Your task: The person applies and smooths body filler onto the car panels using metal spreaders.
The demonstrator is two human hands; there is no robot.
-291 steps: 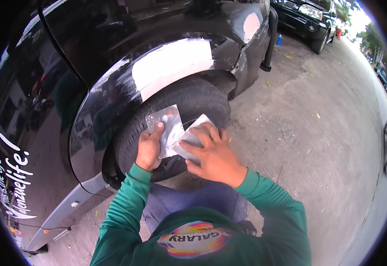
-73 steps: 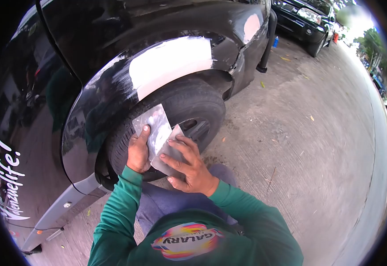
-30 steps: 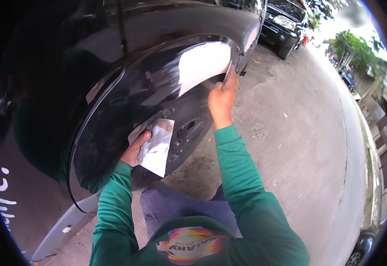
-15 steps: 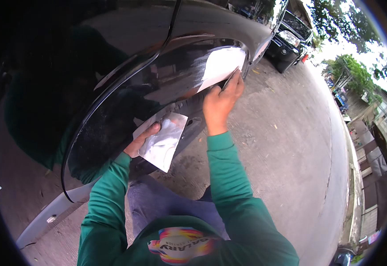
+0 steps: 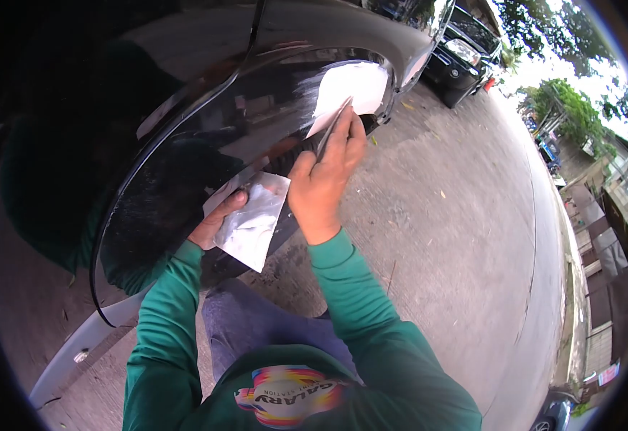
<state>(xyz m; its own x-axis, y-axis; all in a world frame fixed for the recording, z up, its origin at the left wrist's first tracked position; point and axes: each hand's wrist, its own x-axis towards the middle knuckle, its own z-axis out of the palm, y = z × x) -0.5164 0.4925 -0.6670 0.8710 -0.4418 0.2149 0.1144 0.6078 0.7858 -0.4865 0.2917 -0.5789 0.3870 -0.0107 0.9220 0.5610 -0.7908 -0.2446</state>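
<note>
My right hand [image 5: 330, 176] grips a thin flat putty spreader [image 5: 335, 126], seen nearly edge-on. Its tip meets the lower part of a smooth white putty patch [image 5: 350, 85] on the black car panel [image 5: 206, 147]. Thin white smears trail from the patch's left side. Lower down, my left hand [image 5: 220, 218] holds a pale, roughly rectangular mixing plate [image 5: 256, 223], thumb on top and the other fingers hidden beneath. Its shiny surface carries whitish streaks. The plate lies just off the car's lower edge.
A curved panel gap [image 5: 138, 183] runs down the car's side toward a grey sill [image 5: 88, 341]. Concrete paving [image 5: 436, 230] spreads to the right. Another dark vehicle [image 5: 461, 61] is parked beyond. Structures and trees line the far right.
My right hand and the spreader have moved down and left, from the patch's right edge to its lower middle. My left hand still holds the plate. The whole view has shifted slightly.
</note>
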